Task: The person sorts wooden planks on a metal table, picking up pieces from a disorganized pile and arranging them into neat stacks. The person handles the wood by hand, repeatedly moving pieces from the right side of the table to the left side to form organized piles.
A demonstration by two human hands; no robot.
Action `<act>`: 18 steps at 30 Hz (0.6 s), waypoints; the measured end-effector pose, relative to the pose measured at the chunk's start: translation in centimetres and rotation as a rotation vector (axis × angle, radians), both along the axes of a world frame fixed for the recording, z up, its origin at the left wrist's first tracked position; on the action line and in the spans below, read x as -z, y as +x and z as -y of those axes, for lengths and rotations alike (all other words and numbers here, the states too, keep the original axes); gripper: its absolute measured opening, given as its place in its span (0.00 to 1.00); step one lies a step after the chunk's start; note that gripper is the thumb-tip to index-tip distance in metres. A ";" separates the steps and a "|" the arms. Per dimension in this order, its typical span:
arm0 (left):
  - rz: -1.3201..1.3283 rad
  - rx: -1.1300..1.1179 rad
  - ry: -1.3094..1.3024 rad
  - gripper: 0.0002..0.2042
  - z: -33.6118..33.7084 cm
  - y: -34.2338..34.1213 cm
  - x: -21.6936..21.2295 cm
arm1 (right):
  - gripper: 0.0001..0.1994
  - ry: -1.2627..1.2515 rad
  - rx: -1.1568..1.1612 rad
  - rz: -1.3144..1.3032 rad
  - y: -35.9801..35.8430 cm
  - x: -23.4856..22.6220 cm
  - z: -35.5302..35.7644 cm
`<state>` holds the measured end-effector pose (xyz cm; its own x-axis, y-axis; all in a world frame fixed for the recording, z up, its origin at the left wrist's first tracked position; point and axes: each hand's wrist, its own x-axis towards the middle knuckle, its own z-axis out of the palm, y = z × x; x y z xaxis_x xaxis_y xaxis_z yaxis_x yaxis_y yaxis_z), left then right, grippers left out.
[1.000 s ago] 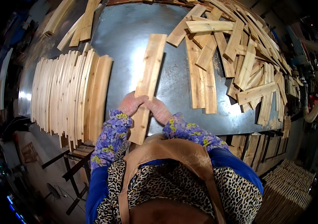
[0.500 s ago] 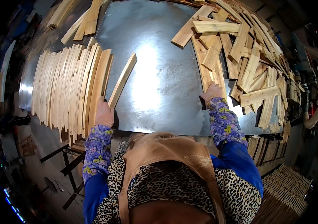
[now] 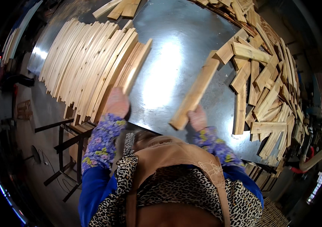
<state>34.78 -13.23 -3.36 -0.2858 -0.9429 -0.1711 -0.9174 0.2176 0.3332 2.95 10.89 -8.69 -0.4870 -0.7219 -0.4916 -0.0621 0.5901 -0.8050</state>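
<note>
Center, the right hand (image 3: 198, 119) grips a plank (image 3: 197, 90) near its lower end, slanting toward the upper-right pile (image 3: 265, 81). Left of center, the left hand (image 3: 117, 103) meets the plank row (image 3: 85, 64), its grip unclear.

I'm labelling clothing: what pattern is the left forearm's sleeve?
The sleeve is purple and yellow floral, clearest in the head view.

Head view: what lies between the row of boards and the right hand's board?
The head view shows bare, shiny metal tabletop between the row of boards and that board.
</note>
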 end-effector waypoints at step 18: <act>0.470 1.190 -0.274 0.17 5.3 5.7 -1.4 | 0.34 -0.070 0.068 0.009 7.8 0.4 22.8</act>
<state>40.50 -18.48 -1.97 -0.9291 -0.1754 -0.3257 -0.1330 0.9799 -0.1485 10.76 -11.87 -9.06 -0.5314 -0.7202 -0.4460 -0.0166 0.5352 -0.8445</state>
